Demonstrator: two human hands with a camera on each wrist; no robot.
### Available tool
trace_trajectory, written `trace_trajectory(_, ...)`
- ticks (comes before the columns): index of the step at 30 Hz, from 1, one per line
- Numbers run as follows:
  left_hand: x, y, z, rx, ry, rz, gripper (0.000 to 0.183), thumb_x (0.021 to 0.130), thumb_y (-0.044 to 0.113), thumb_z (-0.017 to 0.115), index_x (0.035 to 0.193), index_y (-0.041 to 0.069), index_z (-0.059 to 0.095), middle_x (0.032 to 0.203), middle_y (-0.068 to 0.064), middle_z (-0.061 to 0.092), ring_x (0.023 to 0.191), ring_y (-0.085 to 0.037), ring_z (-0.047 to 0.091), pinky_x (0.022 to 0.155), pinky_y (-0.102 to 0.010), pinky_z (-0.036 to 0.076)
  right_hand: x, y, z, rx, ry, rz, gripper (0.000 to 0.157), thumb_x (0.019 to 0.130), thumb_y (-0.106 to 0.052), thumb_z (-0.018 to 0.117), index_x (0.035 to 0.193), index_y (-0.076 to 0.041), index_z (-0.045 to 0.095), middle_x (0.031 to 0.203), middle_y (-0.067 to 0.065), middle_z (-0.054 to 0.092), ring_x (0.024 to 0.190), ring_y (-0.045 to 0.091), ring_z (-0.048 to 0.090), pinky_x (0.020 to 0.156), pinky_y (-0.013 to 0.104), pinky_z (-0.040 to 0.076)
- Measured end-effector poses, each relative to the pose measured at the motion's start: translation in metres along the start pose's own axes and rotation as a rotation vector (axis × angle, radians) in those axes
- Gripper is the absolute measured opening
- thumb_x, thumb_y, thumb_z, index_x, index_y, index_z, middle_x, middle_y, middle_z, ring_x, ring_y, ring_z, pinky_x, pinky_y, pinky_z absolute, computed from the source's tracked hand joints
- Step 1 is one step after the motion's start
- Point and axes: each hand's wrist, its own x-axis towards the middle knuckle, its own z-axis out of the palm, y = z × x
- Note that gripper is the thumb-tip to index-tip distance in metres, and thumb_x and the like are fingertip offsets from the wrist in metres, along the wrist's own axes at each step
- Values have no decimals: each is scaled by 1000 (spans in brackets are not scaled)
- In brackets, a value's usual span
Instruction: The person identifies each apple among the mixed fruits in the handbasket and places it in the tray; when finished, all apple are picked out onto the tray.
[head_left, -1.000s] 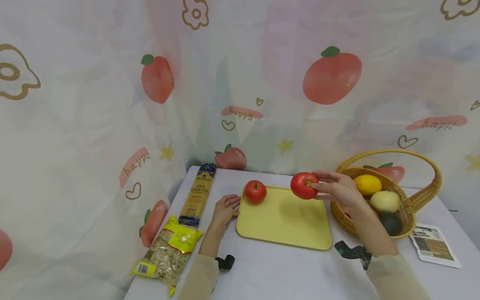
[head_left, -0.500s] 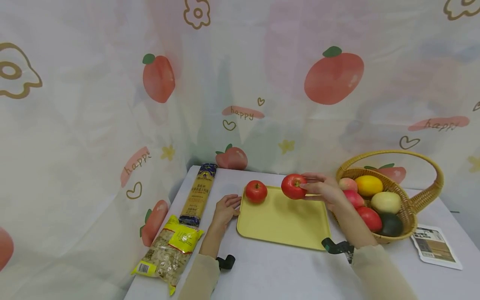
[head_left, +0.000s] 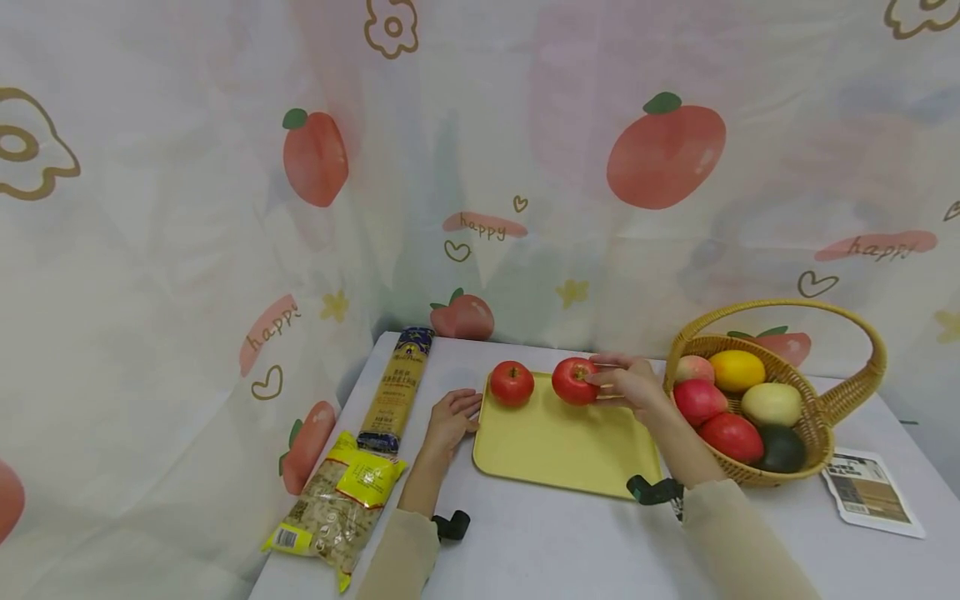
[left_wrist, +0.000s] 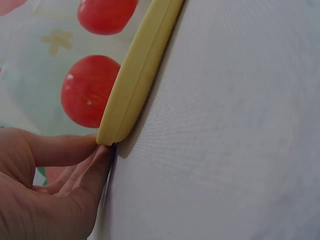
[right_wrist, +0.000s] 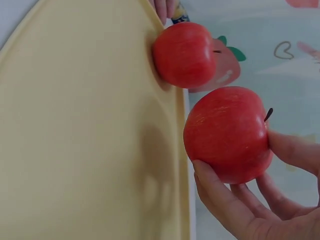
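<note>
My right hand [head_left: 626, 383] holds a red apple [right_wrist: 227, 135] by its sides, thumb near the stem and fingers around the lower part. This apple is over the back of the yellow tray [head_left: 562, 450]; its shadow falls on the tray in the right wrist view. A second red apple [head_left: 512, 383] rests at the tray's back left corner. At the tray's left edge, my left hand [head_left: 450, 421] pinches the rim, its digits meeting at the edge in the left wrist view [left_wrist: 55, 180].
Right of the tray stands a wicker basket [head_left: 817, 408] with a tall handle and several fruits. A white-framed packet [head_left: 873, 492] lies beside it. To the left are a long pasta packet [head_left: 397, 387] and a yellow-labelled clear bag [head_left: 337, 508]. Patterned cloth [head_left: 555, 167] hangs behind.
My right hand has carried the apple leftward and lower, from above the tray's back right corner towards the other apple. The basket's red fruits have come into view. My left hand has stayed put.
</note>
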Motion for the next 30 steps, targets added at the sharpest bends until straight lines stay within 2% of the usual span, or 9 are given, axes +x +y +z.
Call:
trace_trajectory(10, -1, 2, 1, 5, 2, 1, 65, 77, -32, 54, 139, -10, 54, 137, -29, 63, 131, -39, 60, 104, -41, 56, 16, 17, 4, -2, 36, 53, 61, 93, -7, 72, 148, 6, 50, 103, 2, 72, 88, 26, 76, 98, 59, 55)
trace_trajectory(16, -1, 2, 1, 14, 4, -6, 64, 78, -31, 55, 139, -9, 55, 138, -28, 63, 131, -39, 60, 105, -41, 55, 26, 27, 2, 29, 48, 72, 60, 90, -7, 74, 145, 3, 54, 103, 1, 70, 84, 23, 76, 95, 56, 58)
trace_trajectory(20, -1, 2, 1, 19, 4, -5, 64, 79, -31, 55, 139, -9, 54, 138, -28, 62, 132, -39, 60, 105, -42, 55, 23, 26, 5, 25, 41, 65, 58, 93, -7, 73, 145, 7, 52, 104, 6, 70, 85, 27, 77, 93, 56, 58)
trace_trajectory(23, -1, 2, 2, 17, 2, -1, 65, 78, -32, 55, 139, -9, 54, 139, -29, 62, 132, -40, 59, 105, -42, 55, 19, 23, 8, 22, 35, 82, 59, 96, -9, 71, 147, 8, 48, 112, 12, 68, 89, 31, 77, 95, 55, 57)
trace_trajectory(30, -2, 2, 2, 26, 7, -3, 65, 79, -32, 55, 140, -9, 54, 139, -28, 62, 132, -39, 59, 105, -42, 55, 17, 22, 10, -19, 8, 135, 66, 101, -19, 68, 154, 7, 40, 142, 24, 55, 104, 34, 73, 99, 56, 55)
